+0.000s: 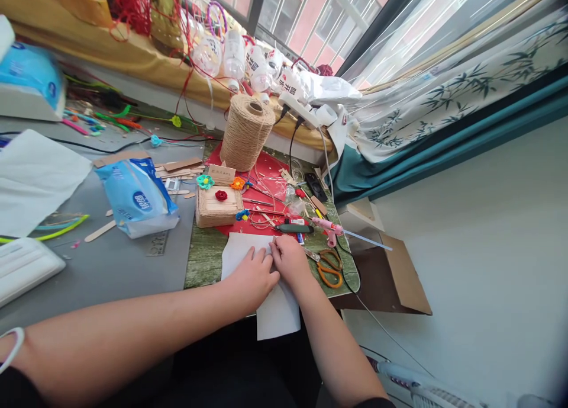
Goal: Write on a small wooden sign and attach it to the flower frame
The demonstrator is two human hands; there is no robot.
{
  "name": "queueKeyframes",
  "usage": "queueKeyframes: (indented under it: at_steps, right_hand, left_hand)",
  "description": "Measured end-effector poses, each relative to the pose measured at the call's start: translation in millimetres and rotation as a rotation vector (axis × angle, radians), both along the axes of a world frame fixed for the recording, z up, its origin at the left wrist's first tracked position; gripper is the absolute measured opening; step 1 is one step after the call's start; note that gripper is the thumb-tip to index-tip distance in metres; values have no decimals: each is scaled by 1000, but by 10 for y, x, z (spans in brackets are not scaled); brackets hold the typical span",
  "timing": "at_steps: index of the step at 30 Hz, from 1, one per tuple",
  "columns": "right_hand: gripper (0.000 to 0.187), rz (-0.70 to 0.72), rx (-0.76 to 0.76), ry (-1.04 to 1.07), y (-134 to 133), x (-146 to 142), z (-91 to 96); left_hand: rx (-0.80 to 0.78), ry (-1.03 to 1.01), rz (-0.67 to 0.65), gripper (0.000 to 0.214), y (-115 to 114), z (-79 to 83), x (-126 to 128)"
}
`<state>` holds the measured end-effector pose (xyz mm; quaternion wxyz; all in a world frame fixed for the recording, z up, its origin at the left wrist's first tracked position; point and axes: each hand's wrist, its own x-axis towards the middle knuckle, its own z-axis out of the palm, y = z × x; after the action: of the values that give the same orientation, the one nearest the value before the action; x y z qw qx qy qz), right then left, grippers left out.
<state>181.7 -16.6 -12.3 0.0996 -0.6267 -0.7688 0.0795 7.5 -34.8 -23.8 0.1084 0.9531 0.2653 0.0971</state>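
A white sheet of paper point(275, 313) lies at the near edge of the table and hangs over it. My left hand point(252, 275) lies flat on the sheet with its fingers stretched out. My right hand point(290, 259) presses on the sheet beside it, fingers curled and fingertips together at the paper's top edge. The two hands touch each other. Orange-handled scissors point(329, 267) lie just right of my right hand. A pink glue gun point(331, 229) lies beyond them.
A big spool of jute twine point(247, 131) stands at the back on a red mat point(266, 177). A small popsicle-stick box point(218, 206) with flowers, a blue wet-wipe pack point(135, 198), a power strip point(302, 109), bottles and a cardboard box point(390, 272) surround the spot.
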Motion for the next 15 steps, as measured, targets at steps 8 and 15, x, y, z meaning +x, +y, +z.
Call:
queueKeyframes:
  at_steps: [8,15]
  right_hand:
    - [24,99,-4,-57,-55,117,18]
    - [24,114,19,-25,-143,139,-14]
  left_hand:
    - [0,1,-1,31,3,-37,14]
    - [8,11,-4,30,11,-47,25]
